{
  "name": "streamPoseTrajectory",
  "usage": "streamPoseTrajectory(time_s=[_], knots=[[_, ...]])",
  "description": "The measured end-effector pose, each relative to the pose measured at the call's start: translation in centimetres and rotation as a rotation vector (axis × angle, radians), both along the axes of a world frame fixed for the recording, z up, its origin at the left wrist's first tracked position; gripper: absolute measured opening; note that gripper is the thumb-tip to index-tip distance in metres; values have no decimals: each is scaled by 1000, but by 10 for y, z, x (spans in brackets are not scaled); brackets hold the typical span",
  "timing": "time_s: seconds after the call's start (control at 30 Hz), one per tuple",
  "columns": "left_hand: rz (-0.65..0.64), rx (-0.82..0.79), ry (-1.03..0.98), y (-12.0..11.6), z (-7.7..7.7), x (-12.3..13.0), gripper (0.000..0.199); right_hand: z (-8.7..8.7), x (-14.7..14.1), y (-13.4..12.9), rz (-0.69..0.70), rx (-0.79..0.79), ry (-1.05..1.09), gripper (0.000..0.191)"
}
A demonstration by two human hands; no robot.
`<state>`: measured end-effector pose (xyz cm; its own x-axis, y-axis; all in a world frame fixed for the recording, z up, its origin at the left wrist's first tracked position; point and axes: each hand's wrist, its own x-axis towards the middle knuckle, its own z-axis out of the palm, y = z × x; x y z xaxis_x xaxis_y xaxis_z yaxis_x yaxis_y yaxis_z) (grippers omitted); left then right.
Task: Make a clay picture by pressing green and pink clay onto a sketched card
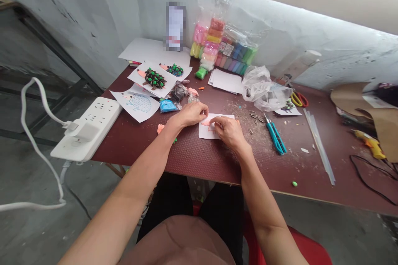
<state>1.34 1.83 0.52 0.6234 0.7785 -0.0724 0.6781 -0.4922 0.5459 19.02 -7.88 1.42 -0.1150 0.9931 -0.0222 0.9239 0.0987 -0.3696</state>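
A small white card (203, 133) lies on the table in front of me, with an orange-pink clay shape (205, 123) and thin drawn lines on it. My left hand (195, 113) is over the card's upper left corner, thumb and fingers closed together; whatever is between them is hidden. Across the card's right part rests my right hand (228, 130), its fingers bent down and drawn together at the clay shape. I cannot make out what those fingertips hold. A lump of orange-pink clay (161, 128) sits beside my left forearm, with green bits partly hidden behind the arm.
Hedgehog pictures (154, 78) and a blue clay packet (168, 105) lie left. Bagged coloured clay (211, 45), a phone (175, 27) and a crumpled plastic bag (264, 89) are behind. Rightward are seeds (256, 116), a teal cutter (275, 136), glue sticks (319, 147) and a glue gun (371, 144). A power strip (90, 128) overhangs the left edge.
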Motion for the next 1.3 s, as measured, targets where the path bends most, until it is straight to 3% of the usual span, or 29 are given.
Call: streamPoseTrajectory(time_s=[0.3,0.53,0.77,1.1,1.3], knots=[[3,-15,3,2,-1,0,26,0,-1,2,-24,49,-39,32],[-6,-14,-16,2,-4,0,24,5,-6,3,-2,3,-71,32],[1,-14,-28,3,-5,0,23,-3,3,2,-43,40,-29,34],[-3,-22,5,4,-4,0,26,-3,0,-2,34,10,-1,33],[3,-31,-33,5,-7,-1,24,-2,-1,-4,-37,30,-13,35]])
